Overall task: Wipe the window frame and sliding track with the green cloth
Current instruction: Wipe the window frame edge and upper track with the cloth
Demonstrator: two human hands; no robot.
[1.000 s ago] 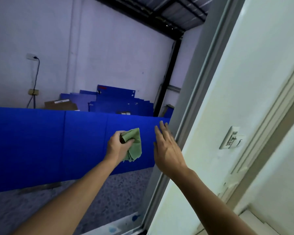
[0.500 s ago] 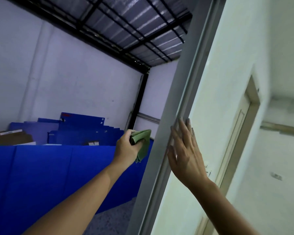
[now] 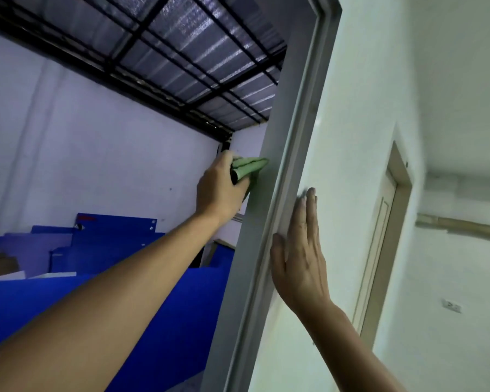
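The grey window frame [image 3: 283,142] runs as a tall upright post from the bottom centre to the top right corner of the opening. My left hand [image 3: 219,190] is raised and shut on the bunched green cloth [image 3: 248,168], which presses against the outer side of the post. My right hand [image 3: 299,256] lies flat with fingers together, palm on the white wall and the frame's inner edge, lower than the left. The sliding track is out of view.
Beyond the opening stand blue panels [image 3: 159,312] and stacked blue boards [image 3: 113,236], under a dark metal roof grid [image 3: 181,52]. On the right are the white wall [image 3: 351,165], a pale door [image 3: 379,236] and a wall socket [image 3: 451,305].
The view has tilted upward. My left hand rose with the cloth and brought it against the frame post. My right hand moved up and settled flat on the frame's inner edge.
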